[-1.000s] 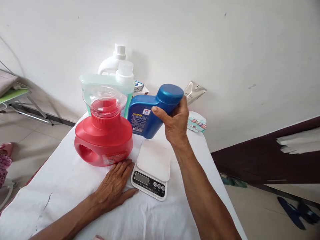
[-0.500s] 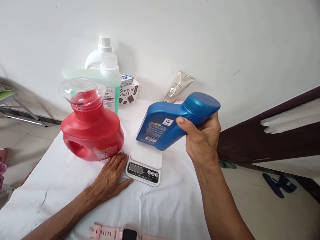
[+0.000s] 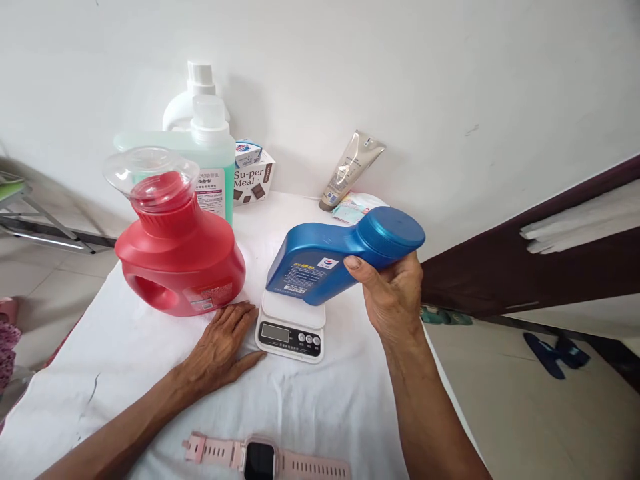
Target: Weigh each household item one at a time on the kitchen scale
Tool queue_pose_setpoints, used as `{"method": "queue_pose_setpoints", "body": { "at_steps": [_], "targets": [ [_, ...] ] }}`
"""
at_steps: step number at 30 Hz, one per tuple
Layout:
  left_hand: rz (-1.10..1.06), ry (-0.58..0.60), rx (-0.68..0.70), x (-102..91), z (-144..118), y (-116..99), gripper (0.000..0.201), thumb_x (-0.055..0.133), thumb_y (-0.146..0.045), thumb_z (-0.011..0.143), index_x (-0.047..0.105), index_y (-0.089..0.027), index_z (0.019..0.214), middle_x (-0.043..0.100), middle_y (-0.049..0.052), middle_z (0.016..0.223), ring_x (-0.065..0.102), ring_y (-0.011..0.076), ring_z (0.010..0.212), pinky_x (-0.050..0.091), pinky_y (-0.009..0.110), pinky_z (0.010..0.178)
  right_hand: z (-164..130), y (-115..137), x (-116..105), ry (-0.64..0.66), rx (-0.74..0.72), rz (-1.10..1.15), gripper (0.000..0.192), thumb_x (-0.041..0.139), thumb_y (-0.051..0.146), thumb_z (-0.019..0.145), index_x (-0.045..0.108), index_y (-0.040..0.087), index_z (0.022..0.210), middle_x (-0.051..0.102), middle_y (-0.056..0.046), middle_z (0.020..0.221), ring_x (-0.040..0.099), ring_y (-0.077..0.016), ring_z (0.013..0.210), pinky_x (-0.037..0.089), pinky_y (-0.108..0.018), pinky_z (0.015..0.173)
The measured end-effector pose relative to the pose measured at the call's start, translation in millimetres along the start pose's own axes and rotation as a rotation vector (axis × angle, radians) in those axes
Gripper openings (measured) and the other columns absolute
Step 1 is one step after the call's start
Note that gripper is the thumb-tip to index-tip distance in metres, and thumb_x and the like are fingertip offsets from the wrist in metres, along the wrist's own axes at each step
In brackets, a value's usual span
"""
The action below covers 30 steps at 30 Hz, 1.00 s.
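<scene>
The right hand (image 3: 393, 300) grips the blue bottle (image 3: 330, 257) by its neck, just under the cap; the bottle lies tilted, long axis running leftward and slightly down from the hand, its base hanging just above the scale (image 3: 293, 323). The left hand (image 3: 223, 347) lies flat and open on the cloth (image 3: 310, 413), holding nothing, between the red jug (image 3: 183, 257) and the scale; it is nearer the scale.

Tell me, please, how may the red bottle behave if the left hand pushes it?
The red bottle looks squat and wide-based, so it would probably slide rather than tip. The white cloth beneath may wrinkle and drag. Its clear cap looks thin, perhaps fragile. The left hand lies flat beside it.
</scene>
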<state>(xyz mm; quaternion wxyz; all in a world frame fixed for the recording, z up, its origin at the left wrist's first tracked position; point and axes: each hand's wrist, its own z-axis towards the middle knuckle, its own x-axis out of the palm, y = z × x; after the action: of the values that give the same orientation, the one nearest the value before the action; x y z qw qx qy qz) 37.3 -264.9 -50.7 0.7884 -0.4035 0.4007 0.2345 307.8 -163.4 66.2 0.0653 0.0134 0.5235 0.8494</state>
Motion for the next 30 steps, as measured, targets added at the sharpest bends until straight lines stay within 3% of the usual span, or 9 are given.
{"method": "queue_pose_setpoints", "body": {
  "at_steps": [4,7,10,12,17,30],
  "targets": [
    [-0.008,0.008,0.017,-0.7,1,2,0.059,0.069,-0.041,0.098,0.051,-0.016,0.148,0.066,0.019,0.141,0.064,0.0351,0.132,0.056,0.054,0.110,-10,1,-7,-0.036,-0.015,0.007,0.069,0.088,0.068,0.071,0.064,0.031,0.124,0.069,-0.009,0.124,0.065,-0.0311,0.122,0.056,-0.050,0.103],
    [-0.015,0.017,0.002,-1.5,1,4,0.058,0.070,-0.041,0.097,0.053,-0.017,0.147,0.066,0.018,0.140,0.063,0.0354,0.133,0.055,0.054,0.111,-34,-10,-13,-0.208,0.053,0.043,0.062,0.065,0.080,0.085,0.064,0.028,0.117,0.069,-0.010,0.123,0.065,-0.0291,0.122,0.054,-0.050,0.103],
    [-0.033,0.028,-0.011,-2.0,2,4,0.058,0.071,-0.042,0.096,0.055,-0.018,0.146,0.066,0.018,0.139,0.063,0.0360,0.132,0.054,0.056,0.112,-71,-36,-20,-0.410,0.234,-0.020,0.055,0.056,0.077,0.093,0.063,0.024,0.107,0.071,-0.008,0.104,0.070,-0.0255,0.101,0.056,-0.044,0.089],
    [-0.043,0.027,-0.004,-2.2,2,5,0.058,0.071,-0.042,0.095,0.055,-0.017,0.145,0.066,0.019,0.139,0.063,0.0365,0.132,0.053,0.057,0.112,-94,-55,-24,-0.447,0.339,-0.058,0.057,0.058,0.078,0.091,0.064,0.022,0.102,0.070,-0.007,0.093,0.069,-0.0231,0.087,0.056,-0.039,0.075],
    [-0.065,0.036,-0.007,-3.1,3,6,0.058,0.072,-0.042,0.094,0.056,-0.018,0.145,0.065,0.019,0.139,0.062,0.0368,0.132,0.052,0.059,0.113,-117,-79,-28,-0.341,0.338,-0.218,0.053,0.058,0.073,0.094,0.065,0.021,0.096,0.068,-0.003,0.084,0.064,-0.0180,0.072,0.049,-0.032,0.066],
    [-0.050,0.022,0.021,-4.4,1,6,0.057,0.072,-0.042,0.096,0.054,-0.015,0.143,0.064,0.019,0.137,0.062,0.0362,0.130,0.053,0.058,0.111,-114,-78,-28,-0.308,0.332,-0.246,0.051,0.058,0.071,0.096,0.066,0.021,0.089,0.068,-0.002,0.077,0.061,-0.0165,0.067,0.048,-0.032,0.064]
  ]
}}
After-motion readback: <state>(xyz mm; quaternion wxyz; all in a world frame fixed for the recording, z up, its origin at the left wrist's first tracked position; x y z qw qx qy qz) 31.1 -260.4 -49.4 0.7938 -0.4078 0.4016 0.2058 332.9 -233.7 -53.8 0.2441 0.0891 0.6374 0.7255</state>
